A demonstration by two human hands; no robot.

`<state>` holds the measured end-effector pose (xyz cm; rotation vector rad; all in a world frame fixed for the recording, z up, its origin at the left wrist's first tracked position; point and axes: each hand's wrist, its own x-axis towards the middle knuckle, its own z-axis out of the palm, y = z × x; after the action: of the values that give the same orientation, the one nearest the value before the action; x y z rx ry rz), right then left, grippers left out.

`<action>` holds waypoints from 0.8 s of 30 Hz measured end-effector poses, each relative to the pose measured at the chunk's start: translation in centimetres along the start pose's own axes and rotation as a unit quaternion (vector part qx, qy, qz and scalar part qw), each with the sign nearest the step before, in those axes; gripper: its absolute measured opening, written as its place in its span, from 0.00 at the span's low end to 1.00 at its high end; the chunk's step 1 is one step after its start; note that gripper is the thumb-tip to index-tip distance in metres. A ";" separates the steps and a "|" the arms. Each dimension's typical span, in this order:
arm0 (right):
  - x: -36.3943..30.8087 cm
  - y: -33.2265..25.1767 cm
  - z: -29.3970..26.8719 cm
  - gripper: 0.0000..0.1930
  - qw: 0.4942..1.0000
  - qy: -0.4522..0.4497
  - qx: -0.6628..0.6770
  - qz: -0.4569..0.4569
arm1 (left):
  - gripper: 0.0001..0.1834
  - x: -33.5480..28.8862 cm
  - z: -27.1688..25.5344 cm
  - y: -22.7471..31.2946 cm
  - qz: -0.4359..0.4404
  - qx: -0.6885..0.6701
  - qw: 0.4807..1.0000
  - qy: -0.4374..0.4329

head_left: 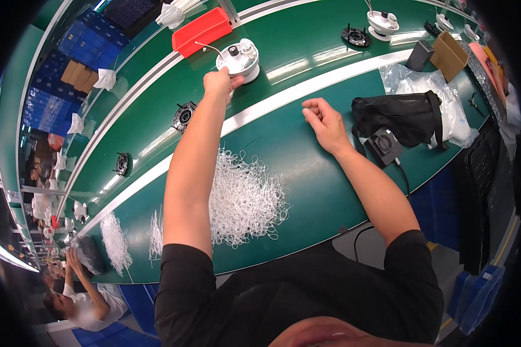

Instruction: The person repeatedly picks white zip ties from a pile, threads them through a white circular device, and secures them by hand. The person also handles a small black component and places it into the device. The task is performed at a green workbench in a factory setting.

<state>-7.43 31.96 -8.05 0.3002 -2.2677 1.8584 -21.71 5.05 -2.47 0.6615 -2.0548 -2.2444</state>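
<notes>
My left hand [219,84] reaches far over the bench and grips the near left rim of a white round housing [241,68]. A dark round part and a thin cable sit on the housing's top. Its thumb lies against the rim, and the other fingers pass partly out of sight beneath. Over the bench at centre right, my right hand [326,124] is loosely bent, thumb and forefinger apart, with nothing visible in it. Close by are a black mesh bag [396,115] and a small black fan box [383,146]. Under my left forearm spreads a pile of white looped ties [246,202].
A red bin [201,32] stands behind the housing. Black round bases [184,117] and another white housing [383,24] lie along the green belt. Clear plastic [408,78] and an open cardboard box [449,56] are at right. Another person [90,298] works at far left.
</notes>
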 end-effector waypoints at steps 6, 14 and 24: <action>0.1 0.8 0.2 0.10 1.000 -0.004 0.013 0.004 | 0.22 1.5 -2.1 -2.7 0.059 -0.055 0.996 -0.026; 0.0 0.8 -0.1 0.12 1.000 -0.018 -0.006 0.006 | 0.13 -12.6 -5.9 -0.7 0.191 0.485 0.834 -0.179; 0.6 1.7 -0.1 0.10 0.999 -0.049 -0.004 -0.021 | 0.13 -19.0 -8.0 -4.2 0.234 0.609 0.747 -0.128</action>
<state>-8.45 32.36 -9.52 0.4431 -2.3132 1.8517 -0.70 3.74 -1.34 -0.2558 -3.1588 -0.5138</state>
